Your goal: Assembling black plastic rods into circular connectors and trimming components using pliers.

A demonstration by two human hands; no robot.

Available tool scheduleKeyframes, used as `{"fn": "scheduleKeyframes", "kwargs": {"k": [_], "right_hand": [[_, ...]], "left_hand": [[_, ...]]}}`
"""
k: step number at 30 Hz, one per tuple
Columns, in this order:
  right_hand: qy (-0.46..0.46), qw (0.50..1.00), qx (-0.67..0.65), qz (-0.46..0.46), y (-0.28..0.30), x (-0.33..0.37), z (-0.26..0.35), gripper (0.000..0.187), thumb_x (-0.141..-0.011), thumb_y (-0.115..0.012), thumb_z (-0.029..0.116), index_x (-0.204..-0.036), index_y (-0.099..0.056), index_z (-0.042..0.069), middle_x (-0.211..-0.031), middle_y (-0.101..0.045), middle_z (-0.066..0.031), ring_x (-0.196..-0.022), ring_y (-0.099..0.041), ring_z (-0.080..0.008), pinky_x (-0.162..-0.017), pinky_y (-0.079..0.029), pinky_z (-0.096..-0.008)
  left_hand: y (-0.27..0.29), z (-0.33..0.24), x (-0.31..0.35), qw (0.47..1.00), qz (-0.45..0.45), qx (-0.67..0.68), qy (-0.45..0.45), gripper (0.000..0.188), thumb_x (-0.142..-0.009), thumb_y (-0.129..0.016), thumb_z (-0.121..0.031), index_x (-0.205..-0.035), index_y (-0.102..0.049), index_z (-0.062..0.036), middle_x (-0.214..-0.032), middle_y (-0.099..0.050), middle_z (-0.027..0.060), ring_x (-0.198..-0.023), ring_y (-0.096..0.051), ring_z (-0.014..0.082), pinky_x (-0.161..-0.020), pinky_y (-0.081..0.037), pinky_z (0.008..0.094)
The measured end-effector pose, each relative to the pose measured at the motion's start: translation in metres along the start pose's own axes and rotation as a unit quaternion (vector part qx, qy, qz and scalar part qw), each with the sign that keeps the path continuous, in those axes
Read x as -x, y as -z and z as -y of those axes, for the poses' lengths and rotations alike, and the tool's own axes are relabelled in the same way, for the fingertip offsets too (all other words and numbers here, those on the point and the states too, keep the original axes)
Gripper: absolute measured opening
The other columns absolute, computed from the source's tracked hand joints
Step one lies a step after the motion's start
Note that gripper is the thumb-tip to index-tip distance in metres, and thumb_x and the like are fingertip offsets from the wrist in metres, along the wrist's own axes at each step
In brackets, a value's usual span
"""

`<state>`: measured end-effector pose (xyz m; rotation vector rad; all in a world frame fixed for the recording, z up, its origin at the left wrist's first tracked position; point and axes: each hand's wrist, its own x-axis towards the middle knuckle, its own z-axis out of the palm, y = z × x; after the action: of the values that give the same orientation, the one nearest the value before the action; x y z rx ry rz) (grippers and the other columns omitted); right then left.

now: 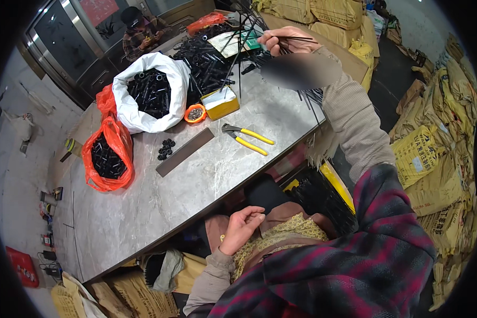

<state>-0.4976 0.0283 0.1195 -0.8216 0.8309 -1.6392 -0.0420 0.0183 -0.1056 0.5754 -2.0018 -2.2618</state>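
Note:
Over the far right part of the table, my right hand point(282, 40) is closed around several thin black rods point(298, 38). A dark blurred patch point(302, 71) covers what lies just below that wrist. More long black rods point(240, 53) stick up to the left of the hand. My left hand point(243, 227) rests above my lap with its fingers curled in toward the thumb, and nothing shows in it. Yellow-handled pliers point(249, 139) lie on the table between the hands, beside a dark flat bar point(185, 152) and a small cluster of black parts point(166, 149).
A white sack point(123, 114) and an orange bag point(93, 179) hold black tubular parts; more are heaped point(201, 66) behind. A yellow box point(222, 108) stands beside an orange dish point(195, 113). Another person point(142, 34) sits across. Stacked yellow sacks point(434, 175) line the right.

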Motion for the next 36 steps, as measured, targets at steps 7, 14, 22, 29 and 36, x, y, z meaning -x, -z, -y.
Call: {"fn": "scheduleKeyframes", "kwargs": {"k": [7, 14, 22, 29, 36], "right_hand": [[-0.045, 0.998, -0.047, -0.018, -0.019, -0.026, -0.009, 0.016, -0.099, -0.055, 0.003, -0.105, -0.052, -0.012, -0.081, -0.055, -0.0052, -0.065, -0.057, -0.0083, -0.061, -0.056, -0.0238], [0.016, 0.978, -0.154, 0.14, -0.036, -0.03, 0.007, 0.019, -0.1, -0.045, 0.002, -0.11, -0.049, -0.014, -0.089, -0.053, -0.0074, -0.072, -0.055, -0.0085, -0.067, -0.054, -0.027], [0.148, 0.976, 0.106, -0.122, -0.06, -0.016, -0.094, 0.019, -0.098, -0.058, 0.012, -0.093, -0.065, -0.005, -0.078, -0.065, -0.0067, -0.07, -0.066, -0.0144, -0.066, -0.056, -0.0285], [0.145, 0.987, 0.04, -0.064, -0.094, 0.005, -0.163, 0.027, -0.101, -0.058, 0.023, -0.111, -0.058, -0.002, -0.103, -0.069, -0.0103, -0.093, -0.066, -0.0117, -0.082, -0.056, -0.0278], [0.202, 0.976, 0.066, -0.053, -0.088, 0.017, -0.17, 0.034, -0.1, -0.06, 0.029, -0.117, -0.053, 0.0, -0.114, -0.068, -0.0119, -0.106, -0.063, -0.016, -0.096, -0.05, -0.0316]], "left_hand": [[0.005, -0.009, -0.002, 1.0, 0.002, 0.006, 0.001, 0.022, -0.095, -0.066, -0.006, -0.116, -0.067, 0.002, -0.094, -0.067, -0.0011, -0.086, -0.061, 0.0044, -0.078, -0.05, 0.0204], [0.015, -0.044, -0.003, 1.0, -0.007, 0.006, -0.022, 0.023, -0.095, -0.066, -0.006, -0.117, -0.067, 0.0018, -0.093, -0.068, 0.0009, -0.086, -0.062, 0.0065, -0.079, -0.05, 0.0216], [0.031, -0.158, -0.037, 0.967, -0.134, -0.071, -0.205, 0.025, -0.097, -0.065, -0.013, -0.114, -0.067, 0.005, -0.094, -0.07, 0.0062, -0.087, -0.063, 0.0116, -0.082, -0.051, 0.0265], [0.029, -0.202, -0.106, 0.99, -0.051, 0.081, -0.107, 0.046, -0.1, -0.06, -0.04, -0.124, -0.061, -0.0007, -0.099, -0.066, 0.0029, -0.086, -0.061, 0.0102, -0.078, -0.049, 0.0275], [0.021, -0.215, -0.119, 0.988, 0.031, 0.151, 0.0, 0.032, -0.103, -0.052, -0.028, -0.113, -0.06, 0.0011, -0.096, -0.07, 0.0138, -0.083, -0.071, 0.0241, -0.072, -0.06, 0.0366]]}}
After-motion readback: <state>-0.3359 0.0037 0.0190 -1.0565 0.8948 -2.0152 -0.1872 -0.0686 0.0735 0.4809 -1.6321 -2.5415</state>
